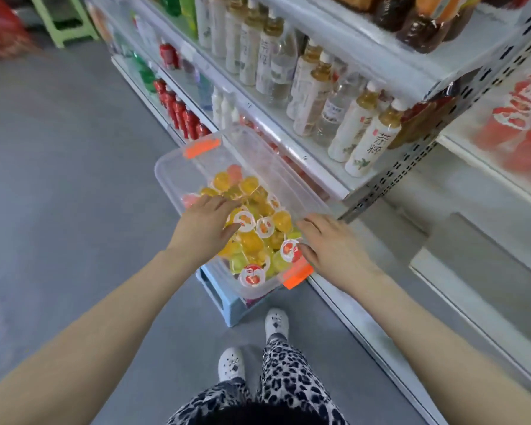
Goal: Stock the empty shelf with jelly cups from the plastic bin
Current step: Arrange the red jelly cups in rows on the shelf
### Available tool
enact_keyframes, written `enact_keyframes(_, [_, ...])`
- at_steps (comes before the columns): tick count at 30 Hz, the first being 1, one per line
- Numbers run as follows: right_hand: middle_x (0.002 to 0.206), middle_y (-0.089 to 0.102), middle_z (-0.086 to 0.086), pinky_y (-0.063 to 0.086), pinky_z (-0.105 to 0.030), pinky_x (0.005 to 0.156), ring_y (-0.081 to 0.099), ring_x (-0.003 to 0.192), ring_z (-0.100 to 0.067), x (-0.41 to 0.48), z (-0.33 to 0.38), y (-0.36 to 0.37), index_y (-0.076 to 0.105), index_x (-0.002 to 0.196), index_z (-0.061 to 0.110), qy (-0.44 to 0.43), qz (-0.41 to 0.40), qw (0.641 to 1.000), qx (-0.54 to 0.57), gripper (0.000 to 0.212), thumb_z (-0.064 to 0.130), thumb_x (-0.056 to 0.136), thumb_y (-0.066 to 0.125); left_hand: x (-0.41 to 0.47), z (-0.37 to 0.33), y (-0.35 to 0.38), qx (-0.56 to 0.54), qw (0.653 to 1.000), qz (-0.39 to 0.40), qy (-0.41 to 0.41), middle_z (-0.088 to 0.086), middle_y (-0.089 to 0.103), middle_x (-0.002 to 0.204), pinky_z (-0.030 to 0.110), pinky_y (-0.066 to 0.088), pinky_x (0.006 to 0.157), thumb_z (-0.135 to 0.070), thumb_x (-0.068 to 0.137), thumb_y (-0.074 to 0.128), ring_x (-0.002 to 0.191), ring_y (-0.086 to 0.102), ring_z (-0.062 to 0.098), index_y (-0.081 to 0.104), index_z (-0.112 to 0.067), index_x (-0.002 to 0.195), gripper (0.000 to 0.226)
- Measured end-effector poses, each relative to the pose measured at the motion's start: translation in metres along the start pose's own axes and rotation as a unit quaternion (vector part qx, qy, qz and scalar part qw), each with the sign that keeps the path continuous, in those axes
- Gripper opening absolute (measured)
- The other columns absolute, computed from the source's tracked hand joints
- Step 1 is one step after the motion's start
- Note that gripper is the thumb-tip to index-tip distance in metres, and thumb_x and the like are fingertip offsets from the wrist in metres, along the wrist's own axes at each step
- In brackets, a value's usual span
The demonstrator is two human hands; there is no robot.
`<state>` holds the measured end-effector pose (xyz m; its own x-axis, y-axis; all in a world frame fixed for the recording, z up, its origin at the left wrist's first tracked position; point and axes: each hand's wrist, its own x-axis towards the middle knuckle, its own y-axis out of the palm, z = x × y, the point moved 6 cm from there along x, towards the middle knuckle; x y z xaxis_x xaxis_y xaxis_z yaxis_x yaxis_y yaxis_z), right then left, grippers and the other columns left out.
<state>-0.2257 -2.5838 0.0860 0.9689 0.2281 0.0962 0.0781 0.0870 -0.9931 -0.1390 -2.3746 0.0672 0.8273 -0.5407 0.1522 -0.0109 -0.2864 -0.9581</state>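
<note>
Plastic cups point(252, 237), probably light and slick with thin peel lids, lie heaped in the bin's point(172, 170) near end. Left hand point(206, 228) and right hand point(331, 243) rest open-fingered on them, gripping nothing. Best grasped round the sides.

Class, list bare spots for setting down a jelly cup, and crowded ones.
Bare: white shelf right of the perforated upright; bin floor by the far orange latch. Crowded: bottle shelf; bin's near half, heaped with jelly cups.
</note>
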Motion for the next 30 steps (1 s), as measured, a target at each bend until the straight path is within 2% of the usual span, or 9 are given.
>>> enact_keyframes(3, [0.109, 0.066, -0.007, 0.053, -0.041, 0.077, 0.065, 0.094, -0.032, 0.026, 0.0, 0.027, 0.066, 0.117, 0.012, -0.003, 0.05, 0.999, 0.008, 0.049, 0.025, 0.072, 0.08, -0.007, 0.027, 0.011, 0.004, 0.999, 0.022, -0.046, 0.004, 0.068, 0.107, 0.041, 0.052, 0.081, -0.031, 0.084, 0.072, 0.1, 0.061, 0.033, 0.067, -0.018, 0.117, 0.036])
enact_keyframes(6, [0.114, 0.065, -0.007, 0.054, -0.041, 0.08, 0.064, 0.1, -0.032, 0.06, -0.004, 0.052, 0.063, 0.122, 0.013, -0.027, 0.101, 0.994, 0.001, 0.048, 0.027, 0.078, 0.075, -0.004, 0.044, 0.017, 0.01, 0.998, 0.02, -0.066, 0.004, 0.071, 0.098, 0.041, 0.054, 0.075, -0.026, 0.079, 0.077, 0.092, 0.064, 0.033, 0.072, -0.019, 0.107, 0.029])
enact_keyframes(13, [0.136, 0.052, -0.006, 0.046, -0.042, 0.095, 0.053, 0.117, -0.03, 0.161, 0.008, 0.095, 0.044, 0.141, 0.019, -0.087, 0.15, 0.984, 0.049, 0.052, 0.035, 0.093, 0.056, 0.018, 0.079, 0.023, 0.033, 0.994, -0.019, -0.1, 0.004, 0.071, 0.095, 0.044, 0.051, 0.087, -0.021, 0.074, 0.08, 0.095, 0.063, 0.034, 0.075, -0.017, 0.099, 0.025])
enact_keyframes(17, [0.142, 0.048, -0.005, 0.04, -0.041, 0.104, 0.045, 0.128, -0.029, 0.208, 0.048, 0.121, 0.039, 0.146, 0.019, -0.117, 0.187, 0.97, 0.1, 0.054, 0.035, 0.096, 0.052, 0.018, 0.101, 0.022, 0.038, 0.984, -0.066, -0.161, 0.006, 0.068, 0.103, 0.045, 0.049, 0.091, -0.019, 0.076, 0.077, 0.104, 0.059, 0.034, 0.073, -0.015, 0.104, 0.028])
enact_keyframes(22, [0.148, 0.042, -0.005, 0.042, -0.042, 0.103, 0.043, 0.131, -0.028, 0.243, 0.094, 0.153, 0.029, 0.149, 0.026, -0.155, 0.234, 0.95, 0.138, 0.056, 0.035, 0.098, 0.051, 0.016, 0.121, 0.014, 0.028, 0.97, -0.098, -0.222, 0.006, 0.063, 0.114, 0.044, 0.047, 0.096, -0.026, 0.082, 0.069, 0.114, 0.053, 0.032, 0.067, -0.013, 0.114, 0.034])
enact_keyframes(24, [0.145, 0.045, -0.005, 0.042, -0.04, 0.104, 0.044, 0.13, -0.027, 0.249, 0.103, 0.163, 0.032, 0.148, 0.024, -0.175, 0.255, 0.939, 0.152, 0.055, 0.035, 0.097, 0.052, 0.015, 0.123, 0.014, 0.029, 0.969, -0.09, -0.229, 0.005, 0.063, 0.114, 0.041, 0.047, 0.096, -0.029, 0.084, 0.068, 0.115, 0.053, 0.029, 0.068, -0.014, 0.114, 0.034])
enact_keyframes(26, [0.137, 0.052, -0.006, 0.043, -0.034, 0.097, 0.05, 0.123, -0.025, 0.25, 0.107, 0.166, 0.042, 0.141, 0.02, -0.183, 0.256, 0.93, 0.191, 0.051, 0.034, 0.094, 0.058, 0.016, 0.122, 0.014, 0.028, 0.969, -0.081, -0.23, 0.004, 0.063, 0.115, 0.039, 0.047, 0.096, -0.031, 0.086, 0.064, 0.115, 0.053, 0.028, 0.069, -0.014, 0.113, 0.032])
enact_keyframes(28, [0.126, 0.058, -0.004, 0.043, -0.028, 0.083, 0.056, 0.112, -0.023, 0.25, 0.105, 0.166, 0.049, 0.131, 0.018, -0.16, 0.256, 0.923, 0.237, 0.045, 0.031, 0.091, 0.064, 0.017, 0.12, 0.014, 0.026, 0.969, -0.079, -0.232, 0.004, 0.063, 0.115, 0.039, 0.048, 0.095, -0.035, 0.088, 0.055, 0.115, 0.053, 0.029, 0.069, -0.015, 0.112, 0.035])
enact_keyframes(30, [0.117, 0.06, -0.002, 0.044, -0.029, 0.077, 0.059, 0.102, -0.022, 0.249, 0.096, 0.166, 0.05, 0.121, 0.017, -0.122, 0.264, 0.921, 0.261, 0.04, 0.033, 0.088, 0.066, 0.017, 0.121, 0.014, 0.034, 0.968, -0.081, -0.233, 0.005, 0.064, 0.114, 0.041, 0.048, 0.095, -0.035, 0.088, 0.054, 0.114, 0.054, 0.03, 0.069, -0.015, 0.111, 0.035])
